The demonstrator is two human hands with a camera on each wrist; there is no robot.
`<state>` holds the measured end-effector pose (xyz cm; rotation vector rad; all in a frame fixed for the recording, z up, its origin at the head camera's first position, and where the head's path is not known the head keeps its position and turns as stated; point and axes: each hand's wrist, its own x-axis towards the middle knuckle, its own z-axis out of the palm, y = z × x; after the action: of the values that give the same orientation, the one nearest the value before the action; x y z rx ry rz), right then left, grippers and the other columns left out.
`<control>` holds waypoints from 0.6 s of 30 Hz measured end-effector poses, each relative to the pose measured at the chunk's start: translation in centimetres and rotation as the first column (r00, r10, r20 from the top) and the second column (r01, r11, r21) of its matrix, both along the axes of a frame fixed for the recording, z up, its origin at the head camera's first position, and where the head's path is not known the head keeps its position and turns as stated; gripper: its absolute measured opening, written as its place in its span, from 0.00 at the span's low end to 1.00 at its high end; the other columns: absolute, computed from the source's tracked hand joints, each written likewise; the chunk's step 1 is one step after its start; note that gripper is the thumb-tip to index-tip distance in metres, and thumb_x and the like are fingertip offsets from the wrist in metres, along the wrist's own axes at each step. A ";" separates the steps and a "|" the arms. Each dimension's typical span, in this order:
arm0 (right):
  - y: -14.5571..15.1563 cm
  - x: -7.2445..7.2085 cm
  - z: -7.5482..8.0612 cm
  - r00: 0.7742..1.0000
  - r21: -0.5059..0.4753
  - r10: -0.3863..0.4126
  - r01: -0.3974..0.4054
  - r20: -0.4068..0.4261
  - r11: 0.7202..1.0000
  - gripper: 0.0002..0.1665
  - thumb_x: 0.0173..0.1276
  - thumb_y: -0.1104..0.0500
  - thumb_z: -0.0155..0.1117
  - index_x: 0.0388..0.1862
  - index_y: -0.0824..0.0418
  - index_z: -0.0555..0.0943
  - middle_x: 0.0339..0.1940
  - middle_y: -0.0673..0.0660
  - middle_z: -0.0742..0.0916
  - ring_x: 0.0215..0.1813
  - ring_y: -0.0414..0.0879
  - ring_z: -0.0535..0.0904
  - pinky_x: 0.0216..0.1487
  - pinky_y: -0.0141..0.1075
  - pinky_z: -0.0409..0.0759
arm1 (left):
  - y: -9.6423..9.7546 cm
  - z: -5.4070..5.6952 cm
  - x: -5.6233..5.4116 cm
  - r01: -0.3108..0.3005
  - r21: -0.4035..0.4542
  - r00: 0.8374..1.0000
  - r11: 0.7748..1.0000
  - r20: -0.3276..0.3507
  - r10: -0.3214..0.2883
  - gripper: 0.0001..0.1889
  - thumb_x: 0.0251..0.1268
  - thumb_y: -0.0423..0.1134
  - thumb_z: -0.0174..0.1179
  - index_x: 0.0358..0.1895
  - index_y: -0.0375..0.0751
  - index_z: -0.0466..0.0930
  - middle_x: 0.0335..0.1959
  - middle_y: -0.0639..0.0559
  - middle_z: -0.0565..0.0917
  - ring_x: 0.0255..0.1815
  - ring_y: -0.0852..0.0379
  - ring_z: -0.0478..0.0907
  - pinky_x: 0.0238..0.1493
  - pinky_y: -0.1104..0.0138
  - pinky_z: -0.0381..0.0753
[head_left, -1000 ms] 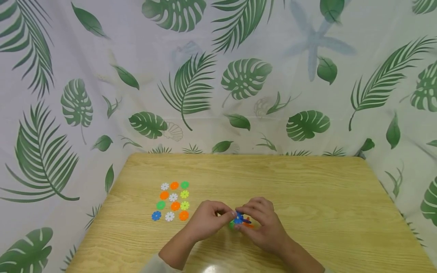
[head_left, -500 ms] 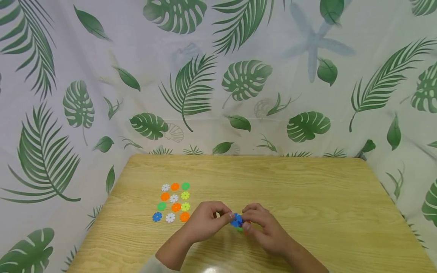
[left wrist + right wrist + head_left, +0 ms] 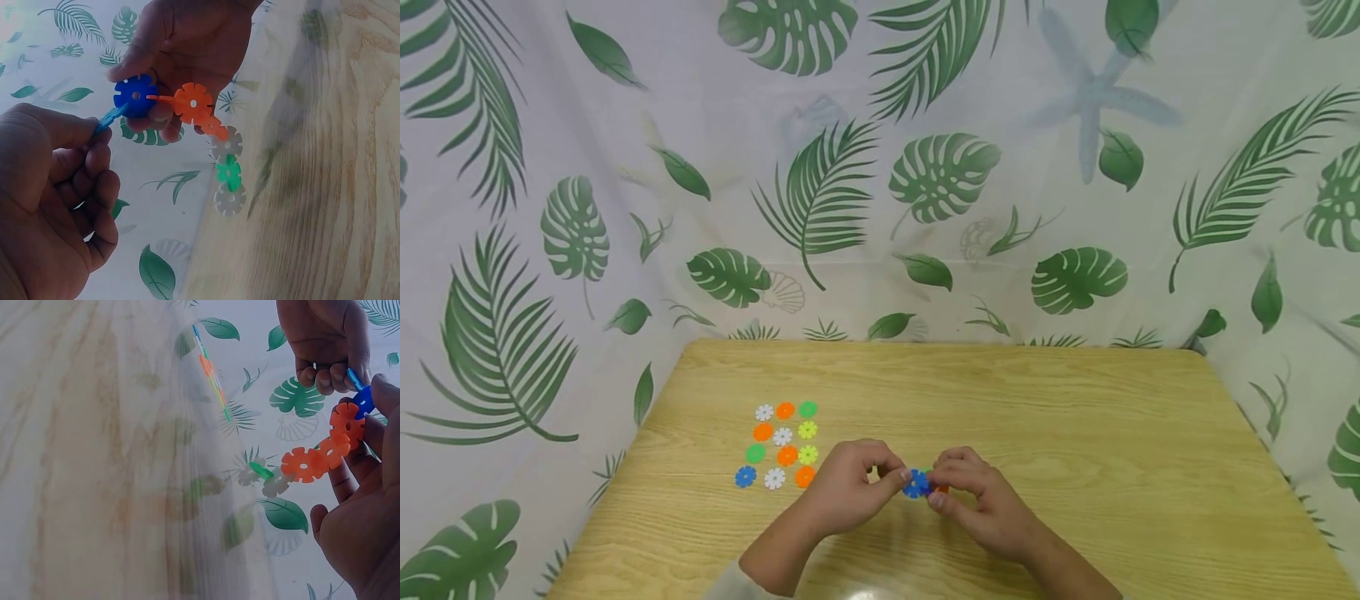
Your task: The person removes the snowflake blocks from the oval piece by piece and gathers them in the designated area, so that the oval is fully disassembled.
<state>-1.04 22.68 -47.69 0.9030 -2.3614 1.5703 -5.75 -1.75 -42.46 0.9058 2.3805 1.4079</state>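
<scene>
Between thumb and fingers, my left hand (image 3: pixel 859 492) pinches the edge of a lighter blue notched disc (image 3: pixel 915 483). This disc meets a dark blue notched disc (image 3: pixel 135 97) at an angle, slot against slot; how deep they sit is hard to tell. My right hand (image 3: pixel 985 504) holds the dark blue disc with thumb and fingers. From it hangs a joined chain: several orange discs (image 3: pixel 303 465), then a whitish disc (image 3: pixel 226 145), a green disc (image 3: pixel 229 173) and another whitish disc (image 3: pixel 230 200). In the head view the right fingers hide most of the chain.
Several loose notched discs lie in rows on the wooden table (image 3: pixel 1075 417), left of my hands, among them a blue disc (image 3: pixel 746 477), a yellow disc (image 3: pixel 807 430) and a white disc (image 3: pixel 764 412). A leaf-printed cloth (image 3: pixel 850 200) stands behind the table and along both sides.
The blue disc has turned its flat face to the head camera and shifted slightly left. My right fingers have changed their hold on the chain; the loose discs have stayed put.
</scene>
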 end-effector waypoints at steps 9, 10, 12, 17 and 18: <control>-0.1 -0.2 0.6 0.999 -0.006 0.021 -0.021 -0.037 1.000 0.11 0.74 0.64 0.67 0.49 0.49 0.87 0.41 0.52 0.85 0.53 0.48 0.73 0.53 0.40 0.76 | -0.2 0.2 -0.2 0.008 -0.002 0.999 1.000 -0.050 -0.008 0.07 0.73 0.42 0.66 0.34 0.54 0.90 0.30 0.67 0.83 0.34 0.64 0.78 0.39 0.65 0.78; -0.1 -0.2 0.6 0.999 -0.004 0.020 -0.020 -0.038 1.000 0.11 0.74 0.64 0.68 0.49 0.49 0.87 0.41 0.52 0.85 0.53 0.48 0.73 0.53 0.40 0.75 | -0.2 0.3 -0.2 0.008 -0.003 0.999 1.000 -0.052 -0.008 0.07 0.73 0.41 0.66 0.34 0.54 0.90 0.30 0.67 0.83 0.33 0.64 0.78 0.38 0.66 0.77; -0.1 -0.2 0.6 0.999 -0.001 0.015 -0.015 -0.033 1.000 0.11 0.73 0.64 0.68 0.49 0.49 0.87 0.40 0.50 0.85 0.52 0.47 0.73 0.53 0.39 0.75 | -0.2 0.2 -0.2 0.007 0.000 0.998 1.000 -0.055 -0.007 0.07 0.73 0.40 0.66 0.33 0.53 0.90 0.29 0.66 0.83 0.32 0.65 0.77 0.36 0.67 0.77; 0.0 -0.4 0.3 1.000 0.004 0.016 -0.016 -0.021 1.000 0.10 0.74 0.63 0.68 0.48 0.48 0.87 0.40 0.50 0.85 0.52 0.47 0.72 0.54 0.40 0.74 | -0.1 0.2 -0.1 0.009 0.012 0.998 1.000 -0.068 -0.008 0.08 0.73 0.39 0.66 0.33 0.51 0.89 0.29 0.64 0.82 0.32 0.64 0.77 0.36 0.67 0.79; 0.1 -0.5 0.2 1.000 0.014 0.013 -0.013 -0.025 1.000 0.11 0.74 0.62 0.68 0.49 0.48 0.87 0.41 0.50 0.86 0.53 0.47 0.73 0.54 0.41 0.74 | -0.2 0.2 -0.2 0.003 0.016 0.998 1.000 -0.067 -0.002 0.08 0.74 0.39 0.65 0.34 0.51 0.89 0.30 0.64 0.83 0.33 0.64 0.78 0.38 0.67 0.80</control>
<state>-1.51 22.73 -47.46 0.9371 -2.3577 1.5399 -5.94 -1.94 -42.21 0.9751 2.4186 1.4188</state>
